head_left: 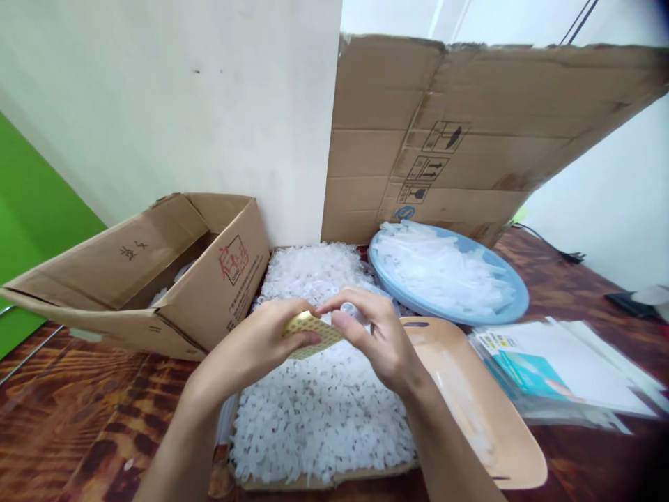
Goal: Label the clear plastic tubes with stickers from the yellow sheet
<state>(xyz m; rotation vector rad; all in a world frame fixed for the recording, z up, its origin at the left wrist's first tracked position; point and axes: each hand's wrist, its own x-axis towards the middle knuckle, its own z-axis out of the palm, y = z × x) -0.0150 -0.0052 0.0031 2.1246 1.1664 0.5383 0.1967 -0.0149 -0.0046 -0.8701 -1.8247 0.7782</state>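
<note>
My left hand [264, 333] is closed around a stack of yellow sticker sheets [328, 336] printed with small dots, thumb on top. Between the fingers of my right hand [384, 335] is a clear plastic tube [350, 309], its round end facing me. The right index fingertip touches the far edge of the sheets, close to the left fingers. Both hands are held above a wide heap of small translucent plastic pieces [318, 411] that lies on a flat cardboard base [366, 477].
A tan tray [515, 439] with clear tubes is at the right. Behind it, a blue basin [515, 279] is heaped with translucent tubes. Plastic-wrapped papers [590, 369] lie farther right. An open cardboard box [230, 293] stands left; a large cardboard panel [470, 153] leans behind.
</note>
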